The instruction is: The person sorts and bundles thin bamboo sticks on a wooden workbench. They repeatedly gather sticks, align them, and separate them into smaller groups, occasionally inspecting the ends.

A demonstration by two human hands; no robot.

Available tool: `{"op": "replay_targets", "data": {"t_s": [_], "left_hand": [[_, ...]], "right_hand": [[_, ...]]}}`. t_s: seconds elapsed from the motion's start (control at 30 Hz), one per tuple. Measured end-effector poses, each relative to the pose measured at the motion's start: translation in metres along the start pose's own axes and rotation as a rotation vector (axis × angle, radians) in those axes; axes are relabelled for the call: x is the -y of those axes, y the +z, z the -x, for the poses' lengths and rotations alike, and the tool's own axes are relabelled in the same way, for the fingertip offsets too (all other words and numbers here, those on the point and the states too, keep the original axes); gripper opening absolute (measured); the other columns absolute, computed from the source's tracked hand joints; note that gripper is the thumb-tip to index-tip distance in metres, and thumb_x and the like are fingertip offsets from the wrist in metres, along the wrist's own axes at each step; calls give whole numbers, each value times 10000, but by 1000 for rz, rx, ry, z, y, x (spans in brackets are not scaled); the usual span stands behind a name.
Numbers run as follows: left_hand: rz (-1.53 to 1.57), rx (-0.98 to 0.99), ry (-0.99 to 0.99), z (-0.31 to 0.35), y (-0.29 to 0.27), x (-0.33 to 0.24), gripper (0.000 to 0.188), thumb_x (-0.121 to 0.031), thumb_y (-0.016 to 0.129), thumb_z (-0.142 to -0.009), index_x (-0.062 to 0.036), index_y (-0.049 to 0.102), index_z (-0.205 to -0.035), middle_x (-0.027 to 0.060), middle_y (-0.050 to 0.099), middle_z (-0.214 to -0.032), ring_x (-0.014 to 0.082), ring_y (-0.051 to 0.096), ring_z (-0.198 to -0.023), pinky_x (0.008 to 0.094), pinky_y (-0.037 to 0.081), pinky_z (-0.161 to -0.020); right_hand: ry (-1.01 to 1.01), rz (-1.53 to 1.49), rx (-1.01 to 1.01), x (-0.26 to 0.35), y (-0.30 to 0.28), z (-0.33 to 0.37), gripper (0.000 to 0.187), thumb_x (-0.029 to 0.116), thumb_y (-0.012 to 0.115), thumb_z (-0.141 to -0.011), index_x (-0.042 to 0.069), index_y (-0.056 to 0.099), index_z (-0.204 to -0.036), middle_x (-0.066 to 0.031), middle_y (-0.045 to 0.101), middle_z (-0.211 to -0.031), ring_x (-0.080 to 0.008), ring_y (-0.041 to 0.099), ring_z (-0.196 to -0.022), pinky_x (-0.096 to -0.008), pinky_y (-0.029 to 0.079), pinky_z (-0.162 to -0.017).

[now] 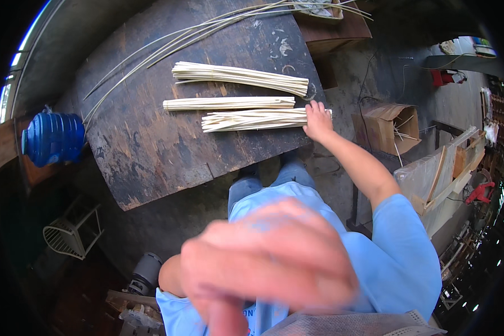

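Three bundles of thin pale sticks, like split bamboo or cane, lie side by side on a dark worn table (151, 162). The far bundle (241, 78) is longest, the middle bundle (229, 103) is narrow, and the near bundle (252, 120) has uneven left ends. My right hand (318, 122) closes over the right end of the near bundle, a few tips showing beyond it. Large and blurred, my left hand (269, 252) is raised close to the camera, away from the table, fingers bent; whether it holds anything is hidden.
Long thin canes (190, 36) curve across the table's far side. A blue water jug (53, 137) stands left, with a pale stool (75, 229) below it. At right are a cardboard box (378, 126) with sticks inside and a pale wooden bench (442, 173).
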State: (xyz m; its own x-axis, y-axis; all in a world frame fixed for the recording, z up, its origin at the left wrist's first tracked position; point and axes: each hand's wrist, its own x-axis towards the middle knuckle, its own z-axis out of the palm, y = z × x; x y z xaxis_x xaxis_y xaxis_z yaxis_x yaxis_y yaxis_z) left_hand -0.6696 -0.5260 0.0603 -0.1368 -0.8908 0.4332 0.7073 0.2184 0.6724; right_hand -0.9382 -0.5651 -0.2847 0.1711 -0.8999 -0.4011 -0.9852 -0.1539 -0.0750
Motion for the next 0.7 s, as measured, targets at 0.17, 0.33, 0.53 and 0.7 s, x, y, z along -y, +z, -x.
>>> {"op": "replay_targets", "data": {"t_s": [0.17, 0.33, 0.53, 0.7], "left_hand": [[-871, -292, -605, 77, -93, 54, 216, -58, 579, -1000, 46, 668, -1166, 124, 680, -1064, 161, 641, -989, 286, 490, -890], [-813, -652, -875, 200, -164, 129, 207, -142, 678, -966, 24, 706, -1088, 74, 706, -934, 132, 673, -864, 276, 534, -797], [-1155, -700, -756, 204, -213, 138, 222, -157, 760, -887, 17, 720, -1018, 94, 704, -898, 160, 679, -775, 300, 550, -742], [-1325, -652, -746, 184, -244, 142, 238, -181, 803, -839, 4, 729, -969, 95, 658, -858, 209, 652, -741, 336, 538, -719]], "right_hand": [[-184, 111, 139, -11, 12, -34, 696, 213, 853, -663, 95, 537, -1272, -155, 527, -1258, -336, 487, -1256, -546, 404, -1042], [-268, 44, 259, 8, 9, -26, 681, 224, 859, -637, 118, 549, -1234, -150, 546, -1177, -341, 516, -1204, -506, 446, -997], [-261, -130, 57, 16, 5, 30, 542, 193, 852, -654, 94, 527, -1077, -137, 589, -1039, -354, 640, -978, -487, 532, -818], [-247, -92, -49, 33, -16, 61, 507, 175, 840, -652, 91, 523, -1038, -105, 610, -901, -342, 657, -911, -468, 542, -776]]}}
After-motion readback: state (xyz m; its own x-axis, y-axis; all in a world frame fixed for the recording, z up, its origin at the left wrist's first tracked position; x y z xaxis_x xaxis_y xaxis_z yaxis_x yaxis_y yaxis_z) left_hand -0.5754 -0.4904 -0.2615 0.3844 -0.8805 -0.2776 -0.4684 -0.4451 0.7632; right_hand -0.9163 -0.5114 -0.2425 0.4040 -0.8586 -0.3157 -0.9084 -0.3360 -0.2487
